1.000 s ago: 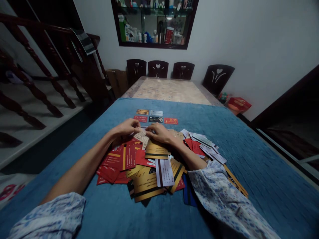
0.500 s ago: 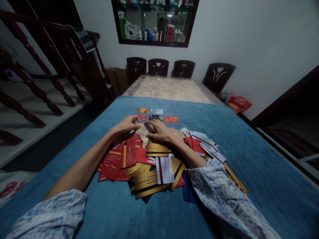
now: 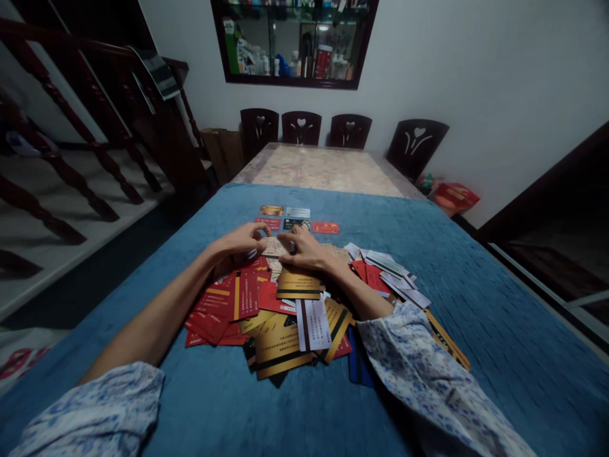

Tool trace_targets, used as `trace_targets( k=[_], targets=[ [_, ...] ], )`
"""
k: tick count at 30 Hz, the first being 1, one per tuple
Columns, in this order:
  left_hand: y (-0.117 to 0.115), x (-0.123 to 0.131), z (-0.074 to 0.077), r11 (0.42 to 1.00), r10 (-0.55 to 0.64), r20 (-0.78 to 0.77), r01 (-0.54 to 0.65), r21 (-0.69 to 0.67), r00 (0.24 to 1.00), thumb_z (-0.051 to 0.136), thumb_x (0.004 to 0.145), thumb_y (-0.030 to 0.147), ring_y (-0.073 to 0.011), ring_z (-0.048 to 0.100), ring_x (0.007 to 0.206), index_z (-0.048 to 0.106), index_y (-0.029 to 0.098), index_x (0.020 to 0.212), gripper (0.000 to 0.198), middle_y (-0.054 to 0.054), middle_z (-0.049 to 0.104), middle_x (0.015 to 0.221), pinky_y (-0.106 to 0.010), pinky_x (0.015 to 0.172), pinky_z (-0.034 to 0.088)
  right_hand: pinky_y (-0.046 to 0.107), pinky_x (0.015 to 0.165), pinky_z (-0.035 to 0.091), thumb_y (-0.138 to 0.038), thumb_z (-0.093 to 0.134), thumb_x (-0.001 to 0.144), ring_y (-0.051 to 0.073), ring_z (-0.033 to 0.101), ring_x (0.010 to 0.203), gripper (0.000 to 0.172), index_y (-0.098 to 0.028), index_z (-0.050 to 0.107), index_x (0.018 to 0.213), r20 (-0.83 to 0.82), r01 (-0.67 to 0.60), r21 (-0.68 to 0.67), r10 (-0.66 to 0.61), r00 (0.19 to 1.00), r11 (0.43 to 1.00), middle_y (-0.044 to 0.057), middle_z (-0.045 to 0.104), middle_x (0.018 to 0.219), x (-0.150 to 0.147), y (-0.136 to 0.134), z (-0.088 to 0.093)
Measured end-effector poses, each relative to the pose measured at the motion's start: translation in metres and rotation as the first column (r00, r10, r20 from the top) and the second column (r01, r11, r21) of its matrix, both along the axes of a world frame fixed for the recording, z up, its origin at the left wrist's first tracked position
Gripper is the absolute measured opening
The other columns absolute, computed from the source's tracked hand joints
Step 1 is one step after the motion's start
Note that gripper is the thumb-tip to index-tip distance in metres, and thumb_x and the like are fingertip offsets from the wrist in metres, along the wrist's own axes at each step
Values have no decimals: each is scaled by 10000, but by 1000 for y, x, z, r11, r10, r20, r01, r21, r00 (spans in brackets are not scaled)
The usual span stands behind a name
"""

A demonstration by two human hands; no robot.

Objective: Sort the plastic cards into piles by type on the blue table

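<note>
Between my two hands lies a beige printed card (image 3: 273,245), on the far side of a heap of cards. My left hand (image 3: 242,241) is curled at its left edge, thumb and index finger bent together. My right hand (image 3: 306,249) arches over its right edge, fingers bent down, tips partly hidden. Near my right wrist, a gold card (image 3: 299,284) with a black stripe tops the heap. Red cards (image 3: 245,295) spread below my left hand. A white card (image 3: 314,325) with a dark stripe lies nearer me, over other gold cards (image 3: 280,346).
Beyond my hands, a gold card (image 3: 271,210), a silver card (image 3: 298,212), a red card (image 3: 268,223), a black card (image 3: 297,225) and an orange-red card (image 3: 326,227) lie in two rows. White cards (image 3: 387,263) fan out at right. A blue cloth (image 3: 214,406) covers the table.
My fingers have shifted slightly around the beige card, the left index finger arching a little higher. The cards lie as before; the whole view has moved slightly.
</note>
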State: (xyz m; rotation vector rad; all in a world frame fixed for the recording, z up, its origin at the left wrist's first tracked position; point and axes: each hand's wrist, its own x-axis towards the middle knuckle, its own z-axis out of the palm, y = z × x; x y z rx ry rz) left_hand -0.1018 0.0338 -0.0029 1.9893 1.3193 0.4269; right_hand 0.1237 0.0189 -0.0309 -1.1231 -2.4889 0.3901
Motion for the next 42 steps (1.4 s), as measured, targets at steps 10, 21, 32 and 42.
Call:
trace_targets(
  k=[10,21,32,42],
  targets=[
    [4,-8,6,995,-102,-81,102,-4,991,665,703,471,-205,622,801,739,159,1045,469,-56,729,893,-273,702,448,372,928,404,-397,639,922,247,545,1044,333,-194,744,1165,30,-32,20,32,999,999,118,686,1118,4,-1,6],
    [5,-9,3,998,-53,-52,52,-20,997,608,765,584,-121,431,562,713,149,666,458,4,543,575,-240,526,300,302,897,380,-391,459,1054,179,614,844,412,-178,770,888,56,27,28,-29,998,999,83,754,871,2,-6,12],
    [1,-10,5,1000,29,-5,-29,-1,1000,550,793,759,-84,289,449,502,175,501,655,21,360,465,-257,459,189,270,670,316,-350,468,1040,178,585,758,375,-161,752,885,81,161,73,-167,983,984,92,728,843,2,2,3],
    [14,-16,-3,986,-5,55,-5,165,998,646,749,552,-136,485,633,672,147,638,421,1,570,626,-241,592,367,258,648,327,-151,531,909,192,606,797,217,-176,740,963,69,181,46,-184,980,982,94,729,897,2,1,2]
  ],
)
